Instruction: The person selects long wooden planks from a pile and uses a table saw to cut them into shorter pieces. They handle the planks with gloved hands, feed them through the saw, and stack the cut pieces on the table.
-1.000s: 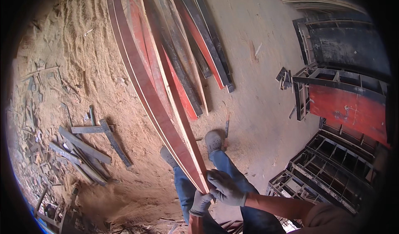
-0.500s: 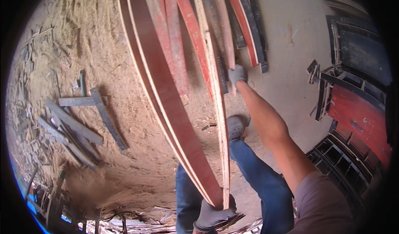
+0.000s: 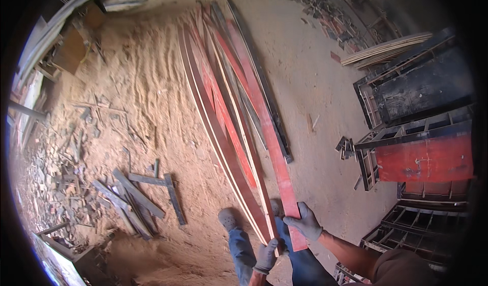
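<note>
My left hand (image 3: 267, 255), in a grey glove, is wrapped round the near ends of long, narrow plywood strips (image 3: 219, 149) with dark red faces and pale edges. Just right of it, my gloved right hand (image 3: 305, 222) grips a bright red strip (image 3: 278, 168) close to its near end. That strip runs away from me over the others. Between the held pieces lie another worn red strip (image 3: 231, 133) and, to the right, a black strip (image 3: 269, 110). Where the far ends overlap, I cannot tell each strip apart.
Grey offcuts (image 3: 138, 204) lie on the sandy ground to the left, beside a wide scatter of scraps (image 3: 66, 184). On the right stand black-framed panels, one with a red face (image 3: 424, 159). Stacked curved boards (image 3: 386, 50) rest farther back. My shoes (image 3: 231, 219) are close to the strips.
My right hand has come back toward my body with the red strip in it, beside my left hand. The left hand keeps its hold on the plywood strips. The view takes in more ground.
</note>
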Tool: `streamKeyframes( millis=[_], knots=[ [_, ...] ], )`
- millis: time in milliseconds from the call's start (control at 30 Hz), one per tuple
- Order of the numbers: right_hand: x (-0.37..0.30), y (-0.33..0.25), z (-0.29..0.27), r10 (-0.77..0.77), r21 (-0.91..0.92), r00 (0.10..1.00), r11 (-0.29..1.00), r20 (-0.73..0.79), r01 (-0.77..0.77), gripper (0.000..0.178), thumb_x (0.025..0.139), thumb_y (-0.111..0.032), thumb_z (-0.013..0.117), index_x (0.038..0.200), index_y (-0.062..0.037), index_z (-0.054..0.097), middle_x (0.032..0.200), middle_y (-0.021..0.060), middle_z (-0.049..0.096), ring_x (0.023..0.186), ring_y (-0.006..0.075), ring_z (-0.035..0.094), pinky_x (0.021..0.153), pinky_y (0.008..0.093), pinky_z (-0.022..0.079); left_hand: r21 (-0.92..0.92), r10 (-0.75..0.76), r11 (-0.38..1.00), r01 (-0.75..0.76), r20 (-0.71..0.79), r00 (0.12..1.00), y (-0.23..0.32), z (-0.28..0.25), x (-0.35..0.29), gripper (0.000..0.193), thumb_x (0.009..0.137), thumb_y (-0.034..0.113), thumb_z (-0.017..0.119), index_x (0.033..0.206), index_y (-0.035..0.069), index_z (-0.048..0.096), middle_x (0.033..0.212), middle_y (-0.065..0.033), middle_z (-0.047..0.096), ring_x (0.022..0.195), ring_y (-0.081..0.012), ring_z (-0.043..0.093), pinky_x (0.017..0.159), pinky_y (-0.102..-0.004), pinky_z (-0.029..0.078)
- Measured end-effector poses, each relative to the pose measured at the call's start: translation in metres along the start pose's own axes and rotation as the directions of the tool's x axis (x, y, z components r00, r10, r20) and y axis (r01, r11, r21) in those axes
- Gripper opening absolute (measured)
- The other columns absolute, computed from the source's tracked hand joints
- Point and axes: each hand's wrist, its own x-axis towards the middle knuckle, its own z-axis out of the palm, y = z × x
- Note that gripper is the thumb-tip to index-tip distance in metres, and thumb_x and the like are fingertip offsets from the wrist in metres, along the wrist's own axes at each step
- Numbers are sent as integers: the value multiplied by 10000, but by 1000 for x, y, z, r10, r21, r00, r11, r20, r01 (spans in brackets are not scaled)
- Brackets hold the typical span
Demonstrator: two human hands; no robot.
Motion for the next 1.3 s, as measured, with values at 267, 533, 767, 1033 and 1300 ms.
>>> streamKeyframes(
  millis=[267, 533, 767, 1033, 1300],
  knots=[
    [-121, -70, 11, -304, -557, 951, 800, -57, 222, 433, 917, -314, 788, 1113, -1, 562, 910, 226, 712, 829, 370, 731, 733, 438, 576, 128, -33, 991, 26, 49, 998, 53, 91, -106, 460, 1038, 454, 648, 1263, 54, 648, 1025, -40, 707, 864, -149, 703, 711, -325, 616],
    [-166, -116, 34, 107, -480, 993, 870, -49, -117, 668, 834, -516, 856, 1138, 3, 565, 823, 144, 724, 695, 265, 724, 641, 379, 575, 796, 490, 265, -544, 375, 787, -12, 39, -123, 557, 927, 336, 775, 1382, 75, 587, 984, -96, 734, 803, -224, 734, 638, -389, 617],
    [-81, -48, -39, -122, -153, 992, 980, 25, 124, 271, 803, -238, 814, 896, 4, 736, 802, 52, 714, 747, 118, 660, 653, 331, 543, 15, -75, 997, 74, 289, 954, -9, 104, -149, 551, 1030, 495, 638, 1281, 6, 598, 1038, -120, 703, 1030, -274, 716, 877, -425, 611],
    [-168, -96, -44, -45, 122, 853, 992, 519, -22, 288, 917, -304, 699, 803, -40, 704, 748, 7, 648, 692, 92, 590, 640, 326, 494, -145, 104, 987, -69, 252, 962, -13, 180, -258, 1078, 843, 922, 400, 1538, 103, 484, 1440, -124, 618, 1253, -277, 629, 1064, -453, 518],
    [-185, -65, -37, 298, -392, 712, 919, 636, -34, 468, 915, -577, 588, 933, -115, 660, 746, 16, 584, 681, 137, 562, 574, 329, 447, -237, 24, 971, 32, 230, 973, -29, 174, -306, 628, 992, 622, 619, 1308, 80, 636, 1014, -147, 734, 832, -263, 739, 772, -383, 635]
  ],
)
